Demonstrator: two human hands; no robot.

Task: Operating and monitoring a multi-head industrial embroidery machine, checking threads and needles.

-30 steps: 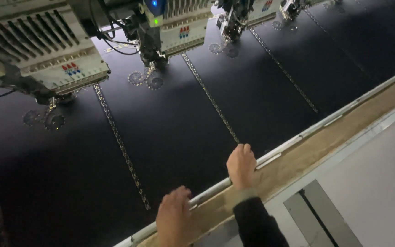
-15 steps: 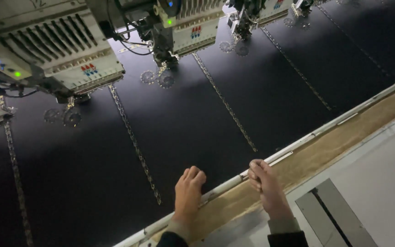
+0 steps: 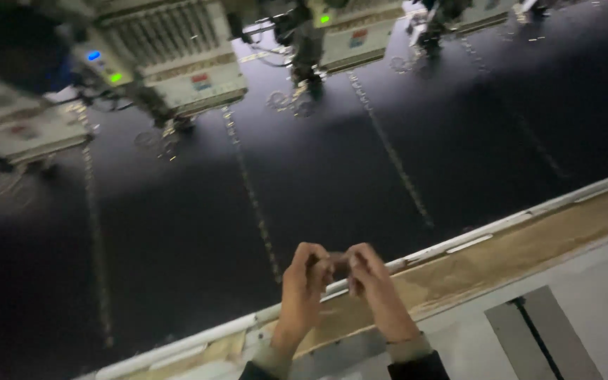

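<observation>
My left hand (image 3: 302, 287) and my right hand (image 3: 376, 285) are raised together over the front rail (image 3: 459, 243) of a long embroidery machine. Their fingertips meet and seem to pinch something small and dark between them; blur hides what it is. Both hands hover just above the near edge of the black fabric (image 3: 332, 176), which is stretched flat across the machine bed. Thin stitched lines (image 3: 251, 190) run across the fabric toward me.
Several embroidery heads stand along the far side: one with blue and green lights (image 3: 170, 63), another with a green light (image 3: 350, 32). A worn wooden strip (image 3: 529, 243) and a grey surface (image 3: 585, 317) lie on my side of the rail.
Both hands left the rail and fabric edge and came together, fingertips touching. The view swung, so the embroidery heads shifted right.
</observation>
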